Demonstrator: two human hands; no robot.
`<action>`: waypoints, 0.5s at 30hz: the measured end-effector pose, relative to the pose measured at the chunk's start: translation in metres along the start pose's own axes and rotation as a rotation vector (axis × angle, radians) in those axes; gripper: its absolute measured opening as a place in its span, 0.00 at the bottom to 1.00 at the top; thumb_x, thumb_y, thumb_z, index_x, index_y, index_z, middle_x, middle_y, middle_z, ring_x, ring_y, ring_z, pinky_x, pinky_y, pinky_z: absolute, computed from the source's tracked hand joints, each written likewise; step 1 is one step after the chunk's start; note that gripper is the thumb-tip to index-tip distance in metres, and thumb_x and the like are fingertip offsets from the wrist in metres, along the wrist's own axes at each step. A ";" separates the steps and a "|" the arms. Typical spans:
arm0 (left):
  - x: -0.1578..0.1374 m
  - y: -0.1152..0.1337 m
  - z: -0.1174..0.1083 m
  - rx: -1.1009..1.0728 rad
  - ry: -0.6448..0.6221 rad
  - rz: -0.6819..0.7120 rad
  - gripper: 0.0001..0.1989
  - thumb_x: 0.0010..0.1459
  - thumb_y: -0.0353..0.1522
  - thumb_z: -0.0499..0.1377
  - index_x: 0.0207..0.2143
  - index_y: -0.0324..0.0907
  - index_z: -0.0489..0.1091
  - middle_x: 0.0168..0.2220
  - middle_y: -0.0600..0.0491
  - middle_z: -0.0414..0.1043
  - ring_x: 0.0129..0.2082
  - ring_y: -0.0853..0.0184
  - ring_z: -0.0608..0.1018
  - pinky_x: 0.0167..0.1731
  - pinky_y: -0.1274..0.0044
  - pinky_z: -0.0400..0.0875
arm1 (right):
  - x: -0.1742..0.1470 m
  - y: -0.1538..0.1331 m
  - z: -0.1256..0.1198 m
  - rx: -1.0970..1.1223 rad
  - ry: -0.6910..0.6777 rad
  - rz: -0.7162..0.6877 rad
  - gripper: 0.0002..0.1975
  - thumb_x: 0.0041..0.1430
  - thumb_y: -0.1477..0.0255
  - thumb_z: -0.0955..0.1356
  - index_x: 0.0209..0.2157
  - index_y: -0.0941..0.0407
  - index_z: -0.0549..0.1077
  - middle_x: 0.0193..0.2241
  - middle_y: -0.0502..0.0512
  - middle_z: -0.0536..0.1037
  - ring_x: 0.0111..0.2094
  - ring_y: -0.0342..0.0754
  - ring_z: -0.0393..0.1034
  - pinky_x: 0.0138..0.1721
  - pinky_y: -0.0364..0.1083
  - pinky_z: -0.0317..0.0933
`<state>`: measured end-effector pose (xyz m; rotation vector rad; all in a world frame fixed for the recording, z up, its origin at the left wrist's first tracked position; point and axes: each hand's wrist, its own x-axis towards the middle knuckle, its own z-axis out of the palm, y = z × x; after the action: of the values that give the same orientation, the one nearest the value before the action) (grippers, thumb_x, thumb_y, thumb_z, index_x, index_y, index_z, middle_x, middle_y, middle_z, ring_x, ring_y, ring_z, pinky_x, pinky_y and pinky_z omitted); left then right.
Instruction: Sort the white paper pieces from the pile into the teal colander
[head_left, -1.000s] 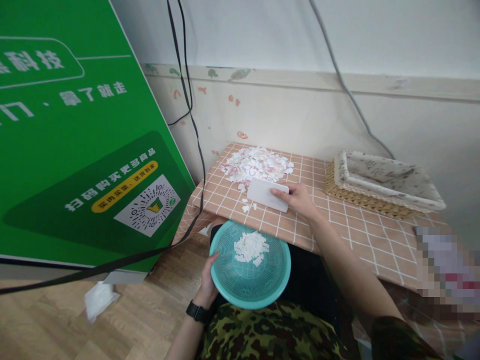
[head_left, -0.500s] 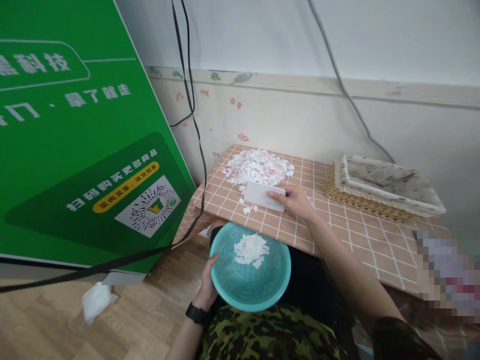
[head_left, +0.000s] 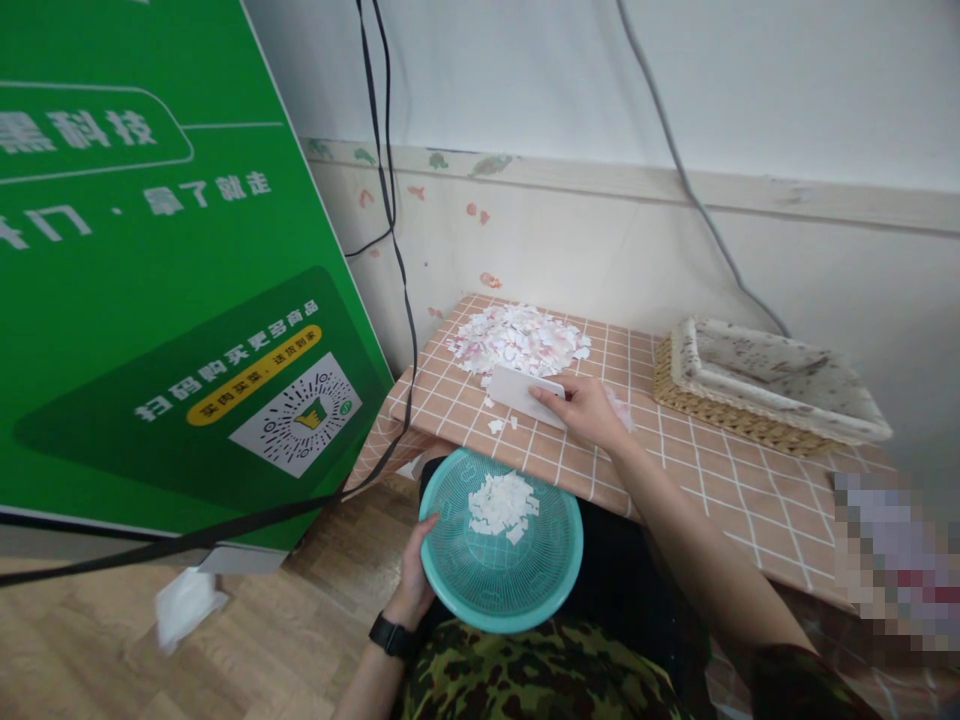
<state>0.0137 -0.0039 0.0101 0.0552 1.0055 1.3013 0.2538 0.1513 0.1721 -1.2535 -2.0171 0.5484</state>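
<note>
Two hands are occupied, each closed on its own thing. The right hand [head_left: 592,410] pinches a flat white card [head_left: 511,388] by its right end, thumb laid on the near face, other fingers hidden behind it. The card is plain, smooth and rectangular with rounded corners, tilted above the table in front of a heap of scraps.

The left hand [head_left: 414,570] grips the left side of a teal plastic sieve [head_left: 480,585], thumb over the rim. Round, shallow and finely slotted, the sieve sits over the person's lap just beside the table edge, holding a small mound of white paper pieces [head_left: 501,505], ragged and roughly squarish.

Just beyond the card spreads the larger paper heap [head_left: 521,338], white flecked with pale pink; a few loose bits [head_left: 496,426] lie nearer the edge. All rest on a brown, white-gridded tablecloth [head_left: 720,490]. Farther right stands a cloth-lined wicker basket [head_left: 724,415]; to the left leans a green panel [head_left: 90,340].
</note>
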 end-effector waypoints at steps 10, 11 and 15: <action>-0.001 0.001 0.001 -0.005 0.005 -0.023 0.11 0.45 0.35 0.62 0.30 0.35 0.75 0.28 0.48 0.78 0.28 0.61 0.78 0.37 0.70 0.70 | -0.007 -0.030 -0.004 -0.344 -0.056 -0.187 0.17 0.61 0.65 0.59 0.26 0.56 0.72 0.17 0.51 0.70 0.19 0.41 0.60 0.23 0.43 0.47; -0.001 0.001 0.001 -0.007 0.000 -0.020 0.11 0.45 0.34 0.62 0.30 0.35 0.75 0.29 0.48 0.78 0.28 0.61 0.78 0.37 0.70 0.70 | -0.009 -0.033 -0.005 -0.395 -0.066 -0.208 0.16 0.61 0.66 0.59 0.28 0.56 0.73 0.18 0.52 0.71 0.20 0.41 0.61 0.24 0.43 0.47; -0.001 0.001 0.001 -0.018 -0.030 -0.012 0.11 0.46 0.34 0.62 0.31 0.35 0.75 0.29 0.47 0.79 0.29 0.61 0.78 0.37 0.69 0.70 | -0.015 -0.041 -0.007 -0.521 -0.162 -0.284 0.13 0.59 0.70 0.60 0.36 0.55 0.75 0.22 0.53 0.75 0.21 0.43 0.65 0.25 0.44 0.49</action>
<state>0.0134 -0.0038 0.0122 0.0543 0.9674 1.2948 0.2387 0.1191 0.1989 -1.2010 -2.5234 -0.0216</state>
